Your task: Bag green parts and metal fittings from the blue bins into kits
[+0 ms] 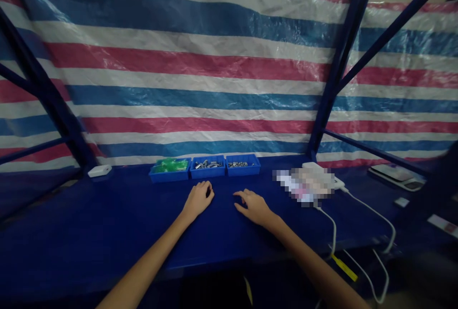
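My left hand [199, 200] rests on the blue tabletop [143, 223], in front of the middle parts bin. Its fingers are loosely curved, with a small gap between thumb and index finger and nothing visible in it. To the right, my right hand [255, 207] is over the tabletop with thumb and fingers apart, holding nothing. Behind the hands stand three blue bins in a row: the left bin [170, 176] has green plastic packets [171, 165], the middle bin [208, 172] has silvery metal cylinders, and the right bin [244, 171] has small metal pieces.
At the back left lies a small white box [99, 171]. On the right are a white device [309, 167], a blurred-out patch and white cables [361, 202] that hang over the front edge. Blue frame posts [327, 94] and a striped tarp [200, 94] border the table.
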The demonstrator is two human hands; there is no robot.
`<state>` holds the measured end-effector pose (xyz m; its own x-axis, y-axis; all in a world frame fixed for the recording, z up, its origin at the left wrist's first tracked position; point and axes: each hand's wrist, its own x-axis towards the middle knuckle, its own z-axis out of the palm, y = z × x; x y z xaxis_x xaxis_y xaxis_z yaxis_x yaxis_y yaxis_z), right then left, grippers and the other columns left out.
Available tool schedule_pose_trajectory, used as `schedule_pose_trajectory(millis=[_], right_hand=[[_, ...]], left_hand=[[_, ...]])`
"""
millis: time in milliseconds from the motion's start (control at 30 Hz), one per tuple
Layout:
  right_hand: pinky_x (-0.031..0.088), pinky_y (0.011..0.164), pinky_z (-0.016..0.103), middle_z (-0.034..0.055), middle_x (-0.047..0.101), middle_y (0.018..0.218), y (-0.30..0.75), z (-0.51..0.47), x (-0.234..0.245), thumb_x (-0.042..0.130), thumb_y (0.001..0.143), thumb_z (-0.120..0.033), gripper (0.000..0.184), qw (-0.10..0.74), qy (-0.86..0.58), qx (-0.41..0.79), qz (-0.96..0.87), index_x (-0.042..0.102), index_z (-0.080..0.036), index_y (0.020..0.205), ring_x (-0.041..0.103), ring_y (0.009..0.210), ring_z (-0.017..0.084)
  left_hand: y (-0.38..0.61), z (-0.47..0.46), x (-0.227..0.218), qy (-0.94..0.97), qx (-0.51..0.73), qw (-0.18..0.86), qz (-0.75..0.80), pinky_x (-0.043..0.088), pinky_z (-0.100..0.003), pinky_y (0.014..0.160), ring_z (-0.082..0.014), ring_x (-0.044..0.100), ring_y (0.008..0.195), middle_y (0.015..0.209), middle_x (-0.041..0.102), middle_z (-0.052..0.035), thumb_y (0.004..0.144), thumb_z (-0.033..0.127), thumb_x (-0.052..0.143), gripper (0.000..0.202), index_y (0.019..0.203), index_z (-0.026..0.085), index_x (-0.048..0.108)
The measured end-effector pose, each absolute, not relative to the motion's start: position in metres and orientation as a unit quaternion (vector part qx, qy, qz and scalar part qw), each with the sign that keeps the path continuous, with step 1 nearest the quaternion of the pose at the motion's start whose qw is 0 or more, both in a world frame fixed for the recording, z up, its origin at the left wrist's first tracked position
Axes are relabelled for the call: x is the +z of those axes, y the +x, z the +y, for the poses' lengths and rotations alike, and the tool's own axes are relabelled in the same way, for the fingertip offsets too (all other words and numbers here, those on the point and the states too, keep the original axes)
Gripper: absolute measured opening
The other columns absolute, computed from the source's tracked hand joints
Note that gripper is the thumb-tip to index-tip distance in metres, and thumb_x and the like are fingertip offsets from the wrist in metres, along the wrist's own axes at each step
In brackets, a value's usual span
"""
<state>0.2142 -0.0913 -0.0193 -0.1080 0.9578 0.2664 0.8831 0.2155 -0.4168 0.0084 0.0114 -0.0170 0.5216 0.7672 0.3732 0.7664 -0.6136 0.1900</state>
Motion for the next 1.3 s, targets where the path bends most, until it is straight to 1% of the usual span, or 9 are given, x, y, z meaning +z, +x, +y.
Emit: schedule_pose_trajectory(millis=[400,533,633,767,867,1000,1100,1200,1300], right_hand=[[0.04,0.08,0.028,0.0021,0.061,0.083,0.215,-0.098,-0.027,0.048,0.085,-0.027,0.027,0.283,-0.615,0.067,-0.733,0.062,-0.021,0.107,0.055,0.077,0.015],[0.042,0.072,0.026,0.0025,0.062,0.082,0.221,-0.098,-0.029,0.047,0.081,-0.019,0.033,0.31,-0.636,0.105,-0.699,0.059,-0.018,0.111,0.055,0.075,0.015],[0.043,0.069,0.026,0.0013,0.063,0.081,0.226,-0.103,-0.029,0.049,0.08,-0.023,0.039,0.335,-0.665,0.129,-0.655,0.056,-0.02,0.118,0.057,0.076,0.016],[0.044,0.071,0.027,0.001,0.063,0.077,0.228,-0.113,-0.031,0.049,0.08,-0.024,0.031,0.351,-0.675,0.12,-0.637,0.06,-0.022,0.109,0.057,0.08,0.017],[0.043,0.073,0.029,0.0017,0.063,0.077,0.229,-0.117,-0.033,0.049,0.08,-0.023,0.026,0.351,-0.666,0.104,-0.65,0.063,-0.022,0.102,0.057,0.081,0.018],[0.044,0.071,0.029,0.001,0.062,0.078,0.227,-0.118,-0.031,0.05,0.079,-0.023,0.026,0.38,-0.655,0.126,-0.64,0.063,-0.024,0.101,0.056,0.075,0.017],[0.046,0.071,0.028,0.0024,0.062,0.086,0.23,-0.118,-0.026,0.049,0.08,-0.024,0.027,0.458,-0.642,0.119,-0.604,0.062,-0.024,0.103,0.056,0.074,0.016],[0.045,0.082,0.033,0.0075,0.061,0.1,0.239,-0.118,-0.023,0.048,0.082,-0.029,0.028,0.557,-0.641,0.025,-0.528,0.06,-0.021,0.106,0.056,0.087,0.019],[0.042,0.088,0.04,0.0116,0.059,0.111,0.253,-0.118,-0.025,0.049,0.083,-0.035,0.036,0.601,-0.654,-0.033,-0.458,0.055,-0.019,0.114,0.053,0.098,0.023]], left_hand=[[0.056,-0.023,-0.019,0.915,0.165,-0.038,0.367,0.041,-0.037,0.08,-0.0236,0.057,0.09,0.092,0.063,-0.0061,0.084,0.022,0.042,0.014,0.084,0.021,0.056],[0.096,-0.022,-0.022,0.915,0.167,-0.059,0.362,0.04,-0.042,0.091,-0.0287,0.055,0.106,0.111,0.062,-0.0143,0.081,0.02,0.045,0.023,0.1,0.017,0.059],[0.12,-0.008,-0.022,0.905,0.186,-0.076,0.375,0.034,-0.048,0.1,-0.0337,0.044,0.123,0.131,0.051,-0.0205,0.079,0.017,0.044,0.041,0.119,0.012,0.052],[0.142,0.011,-0.024,0.89,0.217,-0.093,0.389,0.025,-0.048,0.109,-0.0316,0.022,0.139,0.147,0.032,-0.0203,0.074,0.011,0.04,0.066,0.14,0.007,0.03],[0.151,0.019,-0.028,0.879,0.23,-0.094,0.406,0.024,-0.049,0.11,-0.0322,0.02,0.14,0.145,0.033,-0.0244,0.075,0.011,0.039,0.068,0.141,0.001,0.026],[0.148,0.018,-0.033,0.877,0.239,-0.092,0.407,0.026,-0.05,0.109,-0.033,0.03,0.136,0.139,0.041,-0.0259,0.077,0.011,0.037,0.06,0.136,-0.001,0.034],[0.139,0.007,-0.033,0.881,0.247,-0.092,0.393,0.027,-0.051,0.109,-0.0322,0.036,0.132,0.136,0.046,-0.0244,0.08,0.014,0.039,0.056,0.134,0.002,0.037],[0.127,-0.01,-0.031,0.887,0.25,-0.095,0.376,0.027,-0.051,0.11,-0.0306,0.039,0.13,0.131,0.05,-0.0214,0.083,0.02,0.041,0.052,0.133,0.006,0.038],[0.111,-0.027,-0.028,0.895,0.258,-0.091,0.352,0.027,-0.05,0.111,-0.0284,0.044,0.125,0.125,0.054,-0.0178,0.085,0.02,0.041,0.045,0.128,0.011,0.042]])
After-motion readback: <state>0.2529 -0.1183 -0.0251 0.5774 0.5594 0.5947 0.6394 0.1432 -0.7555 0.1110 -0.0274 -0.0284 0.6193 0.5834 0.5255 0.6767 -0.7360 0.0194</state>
